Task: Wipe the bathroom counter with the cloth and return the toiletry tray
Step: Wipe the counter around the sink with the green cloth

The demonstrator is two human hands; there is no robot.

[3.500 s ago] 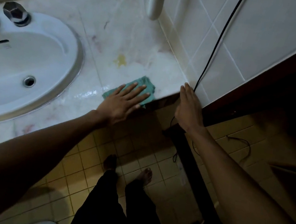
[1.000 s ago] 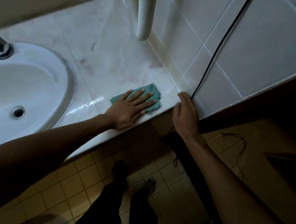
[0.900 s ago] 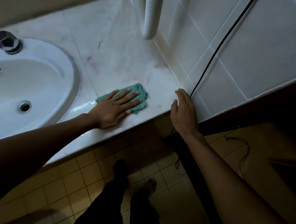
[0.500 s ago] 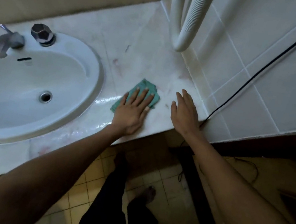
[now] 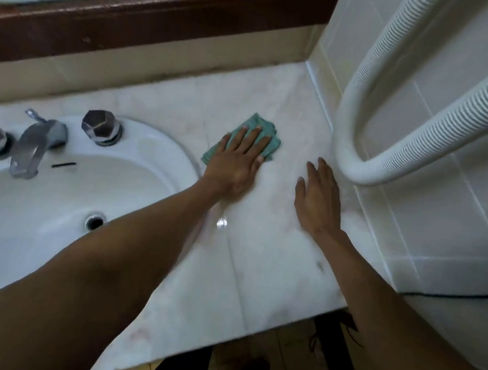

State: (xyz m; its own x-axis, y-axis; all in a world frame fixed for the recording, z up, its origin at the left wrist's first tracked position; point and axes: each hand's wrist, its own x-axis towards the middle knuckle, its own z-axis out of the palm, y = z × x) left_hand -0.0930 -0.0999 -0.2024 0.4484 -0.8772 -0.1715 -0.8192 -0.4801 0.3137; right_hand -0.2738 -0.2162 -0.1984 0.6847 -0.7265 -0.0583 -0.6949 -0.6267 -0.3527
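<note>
A folded green cloth [image 5: 257, 124] lies on the pale marble counter [image 5: 276, 254] just right of the sink. My left hand [image 5: 238, 160] presses flat on the cloth, fingers spread, covering most of it. My right hand [image 5: 319, 196] rests flat and open on the bare counter to the right, close to the tiled side wall, holding nothing. No toiletry tray is in view.
A white oval sink [image 5: 42, 201] with a metal tap [image 5: 34, 145] and two faceted knobs fills the left. A ribbed white hose [image 5: 401, 152] loops down by the tiled wall [image 5: 454, 218]. A wood-framed mirror [image 5: 135, 17] runs along the back. Yellow floor tiles lie below the counter edge.
My left hand has pushed the cloth from the counter's front edge toward the back wall. My right hand has moved from the front corner onto the counter top. The camera has tilted up.
</note>
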